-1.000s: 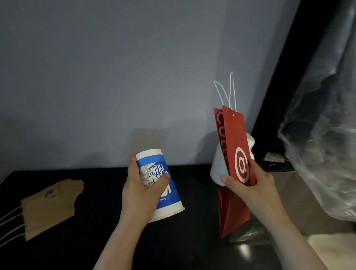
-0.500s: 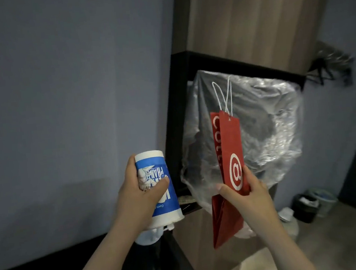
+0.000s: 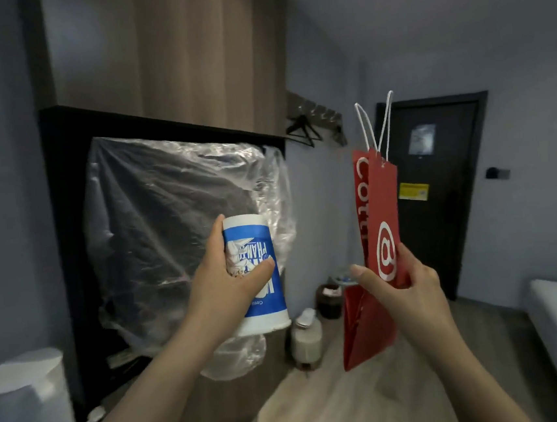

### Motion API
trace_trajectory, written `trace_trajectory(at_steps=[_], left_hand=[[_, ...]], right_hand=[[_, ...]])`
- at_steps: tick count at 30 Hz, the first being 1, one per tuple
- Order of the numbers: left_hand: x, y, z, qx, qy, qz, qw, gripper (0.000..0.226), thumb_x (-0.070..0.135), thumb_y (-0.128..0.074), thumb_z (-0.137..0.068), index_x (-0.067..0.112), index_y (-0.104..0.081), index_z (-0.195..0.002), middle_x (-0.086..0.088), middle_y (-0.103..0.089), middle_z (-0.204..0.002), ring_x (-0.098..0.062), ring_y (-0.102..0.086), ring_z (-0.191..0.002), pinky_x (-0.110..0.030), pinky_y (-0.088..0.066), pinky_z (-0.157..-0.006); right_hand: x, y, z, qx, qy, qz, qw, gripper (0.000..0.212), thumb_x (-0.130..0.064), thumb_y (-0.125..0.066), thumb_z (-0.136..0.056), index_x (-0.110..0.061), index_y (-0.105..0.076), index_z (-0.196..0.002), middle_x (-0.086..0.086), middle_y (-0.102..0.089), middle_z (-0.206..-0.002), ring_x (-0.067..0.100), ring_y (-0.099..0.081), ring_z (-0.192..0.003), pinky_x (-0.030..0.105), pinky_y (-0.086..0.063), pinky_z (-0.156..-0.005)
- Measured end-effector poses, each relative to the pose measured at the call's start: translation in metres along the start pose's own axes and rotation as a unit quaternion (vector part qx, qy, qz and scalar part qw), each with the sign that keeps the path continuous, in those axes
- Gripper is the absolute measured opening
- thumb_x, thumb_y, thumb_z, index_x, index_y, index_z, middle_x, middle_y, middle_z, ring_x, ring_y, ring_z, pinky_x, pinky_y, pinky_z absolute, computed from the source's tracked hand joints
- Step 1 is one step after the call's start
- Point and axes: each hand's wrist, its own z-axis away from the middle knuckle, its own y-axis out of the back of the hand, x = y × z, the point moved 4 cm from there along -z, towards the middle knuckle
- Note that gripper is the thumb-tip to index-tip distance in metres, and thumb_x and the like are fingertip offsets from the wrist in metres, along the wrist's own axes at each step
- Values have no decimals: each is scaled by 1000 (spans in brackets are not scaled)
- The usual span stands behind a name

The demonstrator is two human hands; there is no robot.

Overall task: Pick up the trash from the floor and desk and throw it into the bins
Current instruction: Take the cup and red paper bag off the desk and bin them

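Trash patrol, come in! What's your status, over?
Left hand holding blue cup, upside down. Right hand holding red paper bag. Dark bin ahead on floor, white jug beside it.

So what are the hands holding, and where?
The left hand grips the blue paper cup round its middle; the right hand pinches the red paper bag about halfway up.

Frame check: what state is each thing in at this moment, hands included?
left hand, grips the paper cup around its side.
paper cup, upside down, held in the air.
right hand, pinches the red bag near its middle.
red bag, folded flat, upright, handles up.
door, shut.
dark bin, lidless, standing on the floor.
bottle, upright on the floor, capped.
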Motion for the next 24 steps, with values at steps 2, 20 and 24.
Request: trace_trajectory(at_steps=[2, 20, 24], left_hand=[[15, -46, 2, -40, -14, 18, 999, 87, 25, -72, -80, 39, -19, -147, 22, -59, -101, 6, -59, -82, -12, -44, -61], [34, -283, 12, -320, -30, 165, 932, 92, 28, -72, -80, 42, -12, -148, 11, -53, -121, -11, -62, -97, -32, -56, -76], [-1, -287, -43, -313, -35, 171, 934, 91, 27, -71, -80, 40, -12, -148, 15, -53, -115, -8, -62, -92, -18, -50, -63]], right_hand=[[9, 49, 6, 45, -6, 10, 999, 100, -85, -70, -46, -50, -40, -134, -6, -50, -125, 13, -57, -109, 43, -54, -91], [64, 231, 45, 284, -83, 128, 947, 111, -86, -67, -43, -35, -41, -139, -1, -54, -125, 15, -62, -104, 39, -57, -87], [76, 191, -5, 284, -72, 122, 948, 106, -81, -69, -44, -35, -45, -136, -2, -56, -123, 12, -62, -102, 33, -58, -85]])
